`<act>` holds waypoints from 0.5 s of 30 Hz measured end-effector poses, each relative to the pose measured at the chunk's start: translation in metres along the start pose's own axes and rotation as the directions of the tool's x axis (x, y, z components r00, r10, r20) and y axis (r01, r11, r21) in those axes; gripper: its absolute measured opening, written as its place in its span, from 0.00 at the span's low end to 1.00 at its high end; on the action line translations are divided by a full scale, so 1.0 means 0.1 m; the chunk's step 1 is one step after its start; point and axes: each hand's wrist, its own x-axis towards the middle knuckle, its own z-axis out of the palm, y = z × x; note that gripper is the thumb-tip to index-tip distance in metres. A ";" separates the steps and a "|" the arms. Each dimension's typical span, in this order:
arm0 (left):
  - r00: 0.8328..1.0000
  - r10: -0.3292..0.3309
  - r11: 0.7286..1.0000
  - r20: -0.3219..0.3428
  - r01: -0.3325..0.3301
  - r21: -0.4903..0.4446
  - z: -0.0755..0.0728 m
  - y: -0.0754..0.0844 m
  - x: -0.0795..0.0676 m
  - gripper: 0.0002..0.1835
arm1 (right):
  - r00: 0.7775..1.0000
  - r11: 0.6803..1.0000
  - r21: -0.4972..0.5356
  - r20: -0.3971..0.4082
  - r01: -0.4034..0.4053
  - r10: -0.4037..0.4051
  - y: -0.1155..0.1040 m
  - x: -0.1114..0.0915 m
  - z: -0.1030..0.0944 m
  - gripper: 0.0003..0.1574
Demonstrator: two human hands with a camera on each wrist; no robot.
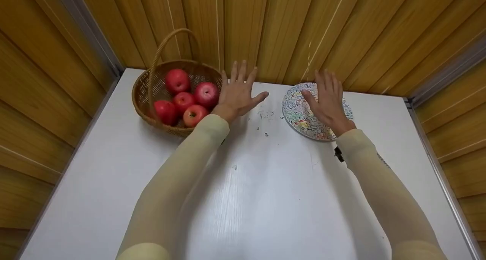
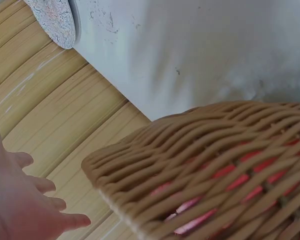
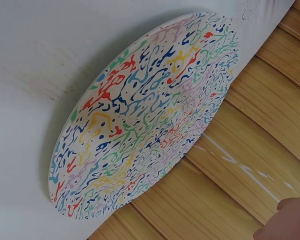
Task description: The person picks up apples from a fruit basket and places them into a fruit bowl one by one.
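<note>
In the head view my left hand (image 1: 236, 93) is held palm down with spread, straight fingers, just right of a brown wicker basket (image 1: 138, 96). Several red apples (image 1: 177, 81) lie inside that basket, and its tall arched handle rises on the left side. The left wrist view shows the woven basket wall (image 2: 215, 165) up close, apples glinting through the gaps, with my fingers beside it. My right hand (image 1: 328, 102), fingers straight and thumb out, hovers over a round plate (image 1: 298, 112) patterned in colourful squiggles. Neither hand grips anything. The right wrist view shows the plate (image 3: 145, 120) lying flat.
Everything stands on a white table (image 1: 258, 199) with small dark marks and scuffs near its middle. Wood-look panels (image 1: 243, 28) rise behind the far edge and at both sides, with grey metal strips (image 1: 448, 184) along the table's sides.
</note>
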 end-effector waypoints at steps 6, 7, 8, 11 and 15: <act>1.000 0.000 1.000 -0.006 0.000 -0.001 -0.01 -0.03 -0.08 0.51 | 1.000 1.000 0.001 0.012 -0.014 0.014 -0.04 -0.03 0.02 0.58; 1.000 0.000 1.000 -0.010 0.000 -0.009 -0.02 -0.04 -0.08 0.51 | 1.000 1.000 0.002 0.012 -0.014 0.014 -0.05 -0.03 0.01 0.58; 1.000 0.000 1.000 -0.013 0.000 -0.016 -0.02 -0.05 -0.09 0.51 | 1.000 1.000 0.002 0.010 -0.013 0.013 -0.05 -0.03 0.01 0.57; 1.000 -0.002 0.999 -0.024 0.001 -0.032 -0.04 -0.06 -0.10 0.51 | 1.000 1.000 0.004 0.005 -0.008 0.008 -0.07 -0.02 0.00 0.57; 0.999 0.001 1.000 -0.041 -0.002 -0.027 -0.06 -0.07 -0.10 0.50 | 1.000 1.000 -0.008 0.002 -0.004 0.004 -0.09 -0.03 0.01 0.56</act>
